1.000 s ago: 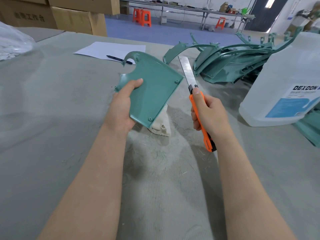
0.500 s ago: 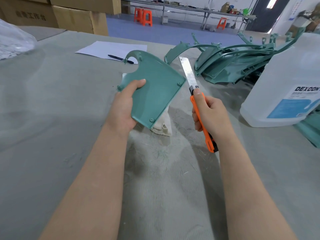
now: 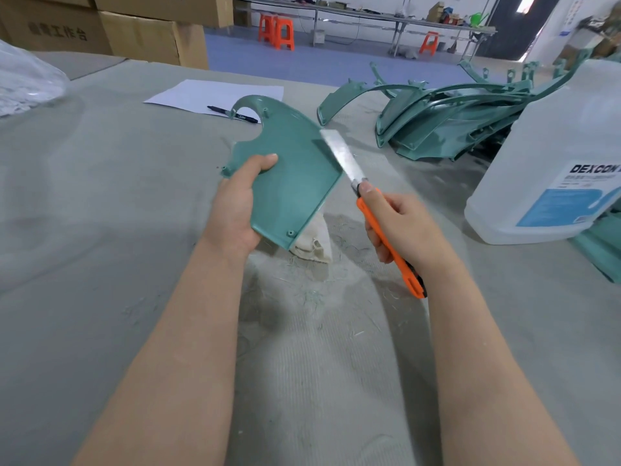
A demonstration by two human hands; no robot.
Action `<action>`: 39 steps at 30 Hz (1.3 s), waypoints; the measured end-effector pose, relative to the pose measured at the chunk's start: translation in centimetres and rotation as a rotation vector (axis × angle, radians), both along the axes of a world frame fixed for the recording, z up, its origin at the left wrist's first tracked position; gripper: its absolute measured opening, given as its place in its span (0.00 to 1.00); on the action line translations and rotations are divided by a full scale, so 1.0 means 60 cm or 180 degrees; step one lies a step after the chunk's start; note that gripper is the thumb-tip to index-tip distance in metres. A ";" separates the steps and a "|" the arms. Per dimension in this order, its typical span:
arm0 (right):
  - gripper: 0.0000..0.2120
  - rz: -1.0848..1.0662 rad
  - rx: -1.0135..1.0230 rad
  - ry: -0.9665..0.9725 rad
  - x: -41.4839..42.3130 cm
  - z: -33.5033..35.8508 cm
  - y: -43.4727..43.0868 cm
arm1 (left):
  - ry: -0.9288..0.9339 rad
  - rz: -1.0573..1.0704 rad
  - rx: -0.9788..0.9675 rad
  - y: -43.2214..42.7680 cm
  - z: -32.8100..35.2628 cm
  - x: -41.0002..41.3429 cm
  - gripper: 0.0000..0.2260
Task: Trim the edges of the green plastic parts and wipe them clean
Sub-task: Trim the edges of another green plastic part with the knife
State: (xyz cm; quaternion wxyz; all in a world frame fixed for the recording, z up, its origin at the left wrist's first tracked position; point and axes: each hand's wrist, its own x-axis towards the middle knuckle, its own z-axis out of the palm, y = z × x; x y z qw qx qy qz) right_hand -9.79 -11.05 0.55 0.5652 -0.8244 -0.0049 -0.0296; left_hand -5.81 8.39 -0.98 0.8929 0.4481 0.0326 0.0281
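Knife blade set against the edge of a green part.
We hold the green part [image 3: 295, 173] tilted above the table [image 3: 100, 230] and a cloth [image 3: 312, 247], our left hand [image 3: 235, 210] clamped on its left edge, thumb on top. Our right hand [image 3: 403, 227] curls round the orange knife [image 3: 373, 223], its blade [image 3: 339, 153] lying against the part's right edge.
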 end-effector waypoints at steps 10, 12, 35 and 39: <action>0.23 0.0634 -0.0050 0.0217 -0.006 0.007 0.010 | 0.0029 0.0013 0.0095 -0.002 0.002 -0.001 0.05; 0.24 0.0479 0.0205 0.0098 -0.004 0.011 0.009 | 0.0019 0.0011 0.0068 -0.002 0.002 -0.003 0.06; 0.23 0.0045 0.0034 -0.0094 0.004 -0.003 0.006 | 0.0064 0.0081 -0.0092 0.000 0.010 -0.007 0.05; 0.25 0.0097 -0.0006 -0.0087 0.005 -0.003 0.004 | 0.0040 0.0071 -0.0078 0.000 0.010 -0.007 0.05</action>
